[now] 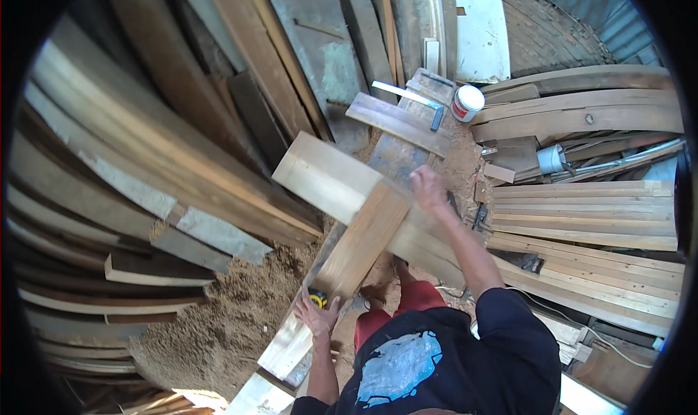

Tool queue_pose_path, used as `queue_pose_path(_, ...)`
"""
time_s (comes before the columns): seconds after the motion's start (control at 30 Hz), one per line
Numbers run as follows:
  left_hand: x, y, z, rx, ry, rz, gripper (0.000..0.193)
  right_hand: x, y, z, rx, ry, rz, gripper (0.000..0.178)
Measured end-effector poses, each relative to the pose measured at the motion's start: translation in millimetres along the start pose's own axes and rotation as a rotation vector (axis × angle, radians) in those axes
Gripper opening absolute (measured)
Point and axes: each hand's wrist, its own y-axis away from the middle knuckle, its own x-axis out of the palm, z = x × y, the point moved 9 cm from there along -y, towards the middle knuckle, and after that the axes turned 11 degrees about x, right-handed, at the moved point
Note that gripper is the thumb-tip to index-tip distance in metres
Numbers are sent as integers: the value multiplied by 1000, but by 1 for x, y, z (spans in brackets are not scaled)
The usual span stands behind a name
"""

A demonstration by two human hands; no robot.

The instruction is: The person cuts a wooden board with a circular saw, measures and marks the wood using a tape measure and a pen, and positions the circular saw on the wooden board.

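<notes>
Smooth, grainy flat plank lying across a paler board | left hand splayed low, at the yellow-black tape measure, grip unclear | right hand curling near the plank's far end, hold unclear

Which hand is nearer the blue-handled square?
Right. The right hand is below the square in the picture, apart from it; the left hand is much farther, toward the lower left, at the tape measure.
</notes>
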Motion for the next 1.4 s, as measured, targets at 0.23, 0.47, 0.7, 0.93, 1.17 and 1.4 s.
queue_pose_path(0.23, 1, 2, 2, 47, -93, -181, 72, -68, -208, -63, -95, 219, -185, 28)
queue_pose_path(0.47, 6, -3, -2, 112, -199, -129, 68, -39, -380, -106, -56, 407, -251, 40)
queue_pose_path(0.7, 15, -5, 6, 42, -162, -29, 69, -8, -479, -138, -13, 447, -208, 38)
queue_pose_path(0.93, 10, -15, -12, 34, -171, -14, 68, 5, -472, -106, -181, 561, -245, 24)
queue_pose_path(1.17, 10, -5, 4, -22, -141, -70, 69, 20, -407, -66, -356, 331, -275, 22)
queue_pose_path(1.4, 10, 0, 7, -139, -77, -162, 70, 39, -161, 38, -326, -88, 160, 26)
